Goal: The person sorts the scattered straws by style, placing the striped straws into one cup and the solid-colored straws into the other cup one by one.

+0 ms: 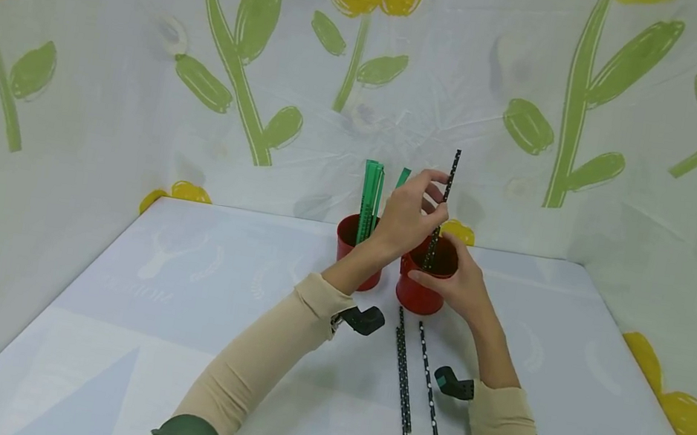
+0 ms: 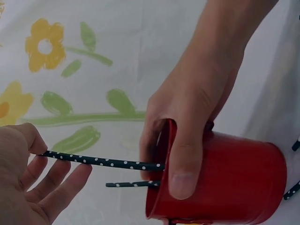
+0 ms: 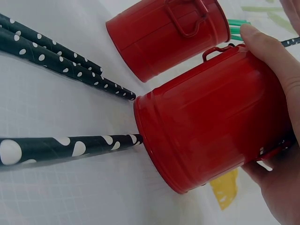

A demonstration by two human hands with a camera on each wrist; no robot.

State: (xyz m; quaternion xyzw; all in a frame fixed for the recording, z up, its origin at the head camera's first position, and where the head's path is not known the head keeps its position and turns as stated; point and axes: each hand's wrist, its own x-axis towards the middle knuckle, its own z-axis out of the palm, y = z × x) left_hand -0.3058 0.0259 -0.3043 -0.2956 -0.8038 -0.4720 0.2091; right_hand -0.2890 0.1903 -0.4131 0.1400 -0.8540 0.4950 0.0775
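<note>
Between thumb and fingers, my left hand (image 1: 408, 213) pinches a black paper straw (image 2: 110, 162) with white dots. The straw's lower end is inside a red metal bucket (image 1: 420, 293), past the rim. A second dotted straw (image 2: 126, 184) pokes out of the same bucket in the left wrist view. My right hand (image 1: 462, 283) grips this bucket at its rim, with the thumb on the near side in the left wrist view. In the right wrist view the bucket (image 3: 211, 117) fills the middle, and its inside is hidden there.
Another red bucket (image 1: 346, 241) with green straws (image 1: 368, 198) stands just left of the gripped one. On the white table (image 1: 168, 341), several dotted straws (image 1: 403, 380) lie in front of the buckets. A flower-printed sheet (image 1: 451, 75) hangs behind.
</note>
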